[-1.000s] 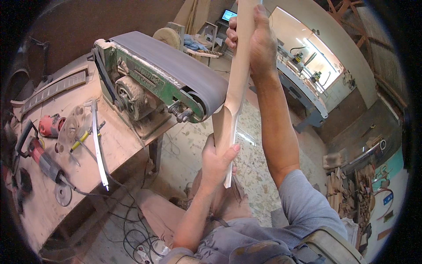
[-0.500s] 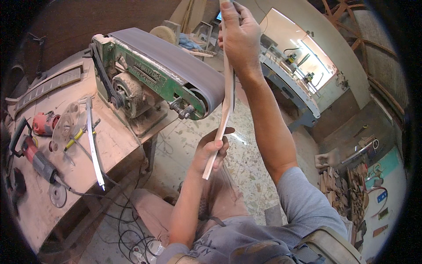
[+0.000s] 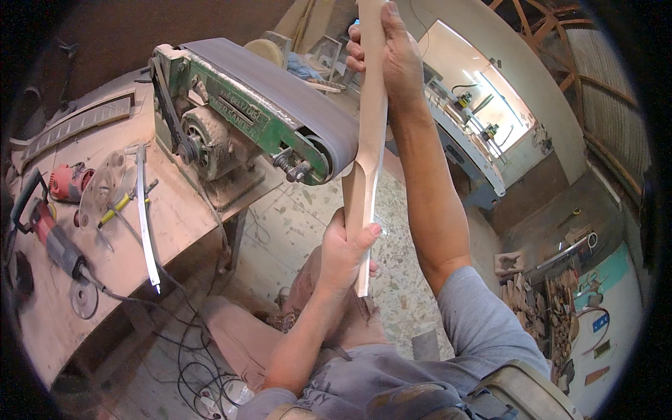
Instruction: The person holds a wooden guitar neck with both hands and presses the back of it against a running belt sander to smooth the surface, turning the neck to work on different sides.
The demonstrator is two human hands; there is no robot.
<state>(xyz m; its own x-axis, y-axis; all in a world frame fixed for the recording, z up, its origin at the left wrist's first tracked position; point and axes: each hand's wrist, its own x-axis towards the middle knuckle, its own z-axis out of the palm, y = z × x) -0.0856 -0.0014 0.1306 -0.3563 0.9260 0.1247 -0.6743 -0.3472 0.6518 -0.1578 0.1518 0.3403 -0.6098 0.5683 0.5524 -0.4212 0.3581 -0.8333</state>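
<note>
A long pale wooden piece (image 3: 371, 126) with a notch along one edge stands lengthwise before me, gripped in both hands. My left hand (image 3: 348, 250) is closed round its near end, the thumb lying across the wood. Higher up, my right hand (image 3: 395, 59) wraps the far part, whose tip runs out of the picture. The wood's left edge is at the rounded front end of a green belt sander (image 3: 238, 115) with a grey belt (image 3: 280, 87); whether the two touch I cannot tell.
On the dusty workbench (image 3: 175, 231) to the left lie a red and black angle grinder (image 3: 59, 245), a red power tool (image 3: 70, 182), a clear disc (image 3: 101, 199) and a metal ruler-like bar (image 3: 147, 224). Black cables (image 3: 185, 364) coil on the floor. Wood offcuts (image 3: 521, 308) are stacked at right.
The wooden piece has been rolled from its narrow edge to show its broad, notched face. My left hand has shifted right and turned with it; the right hand has also moved slightly right.
</note>
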